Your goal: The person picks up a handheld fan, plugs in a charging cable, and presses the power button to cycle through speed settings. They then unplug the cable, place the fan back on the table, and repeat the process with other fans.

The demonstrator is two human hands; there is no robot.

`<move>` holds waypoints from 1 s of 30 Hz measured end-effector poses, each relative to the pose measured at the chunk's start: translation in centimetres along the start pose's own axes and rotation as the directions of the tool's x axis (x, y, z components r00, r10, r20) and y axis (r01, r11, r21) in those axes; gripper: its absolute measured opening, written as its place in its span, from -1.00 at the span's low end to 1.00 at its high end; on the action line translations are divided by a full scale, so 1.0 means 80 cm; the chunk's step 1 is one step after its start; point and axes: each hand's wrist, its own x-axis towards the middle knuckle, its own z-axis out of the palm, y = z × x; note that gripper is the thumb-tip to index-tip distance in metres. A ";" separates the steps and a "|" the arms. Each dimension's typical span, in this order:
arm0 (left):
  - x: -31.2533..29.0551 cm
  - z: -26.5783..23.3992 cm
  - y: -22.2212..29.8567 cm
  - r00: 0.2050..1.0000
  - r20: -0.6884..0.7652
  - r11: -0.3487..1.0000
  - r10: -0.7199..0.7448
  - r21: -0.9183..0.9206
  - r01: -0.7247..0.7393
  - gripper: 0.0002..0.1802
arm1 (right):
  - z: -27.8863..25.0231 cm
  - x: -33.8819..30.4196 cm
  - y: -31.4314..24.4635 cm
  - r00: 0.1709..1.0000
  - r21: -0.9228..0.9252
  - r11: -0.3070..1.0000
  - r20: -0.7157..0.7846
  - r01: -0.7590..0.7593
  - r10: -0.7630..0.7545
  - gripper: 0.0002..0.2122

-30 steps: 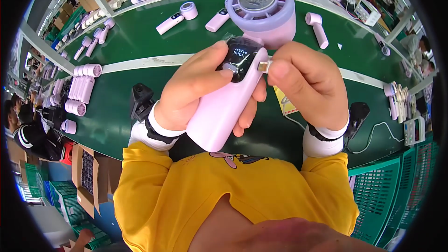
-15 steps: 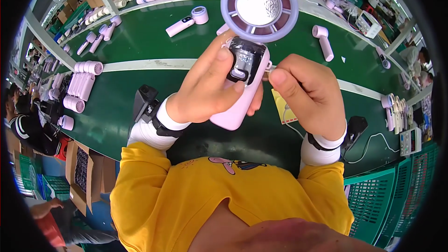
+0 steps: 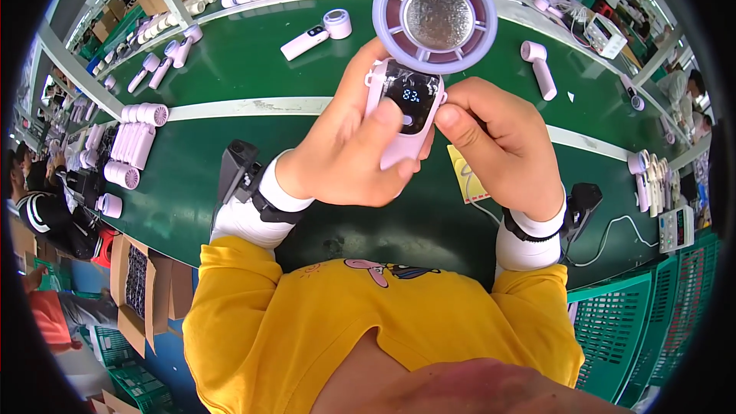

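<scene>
My left hand [image 3: 349, 134] is wrapped around the pale pink handle of a handheld fan [image 3: 393, 155], its round lilac grille at the far end. The thumb lies on the lower part of the black display panel [image 3: 411, 96], by the button, and white digits are lit there. My right hand [image 3: 502, 142] is closed in a pinch against the handle's right side. A thin white cable [image 3: 484, 208] runs up under this hand; its end at the fingertips is hidden.
A yellow paper [image 3: 462, 174] lies under my right hand. Another pink fan [image 3: 316, 37] rests across the green table [image 3: 230, 146], and one more [image 3: 539, 69] lies at far right. Stacked fans [image 3: 135, 142] stand left. A power supply box [image 3: 675, 228] and green crates [image 3: 613, 322] are at right.
The fan has shifted slightly right and tilted, and its display digits are now brighter. My left thumb has moved down onto the panel. My right fingertips are closer against the handle's side.
</scene>
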 end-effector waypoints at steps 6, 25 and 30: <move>0.000 0.000 0.019 0.990 -0.137 0.996 0.032 -0.073 -0.043 -0.45 | -0.014 -0.006 -0.018 0.978 -0.125 0.992 -0.198 0.034 -0.058 -0.91; -0.017 -0.004 0.042 0.905 -0.341 0.930 0.253 -0.174 -0.325 -0.58 | -0.117 -0.054 -0.022 0.767 0.081 0.917 -0.579 0.391 -0.276 -0.77; 0.067 -0.084 -0.090 0.841 -0.280 0.880 -0.464 -0.256 0.400 -0.73 | -0.101 -0.033 -0.078 -0.106 -0.159 0.968 -0.978 -0.196 -0.182 -0.69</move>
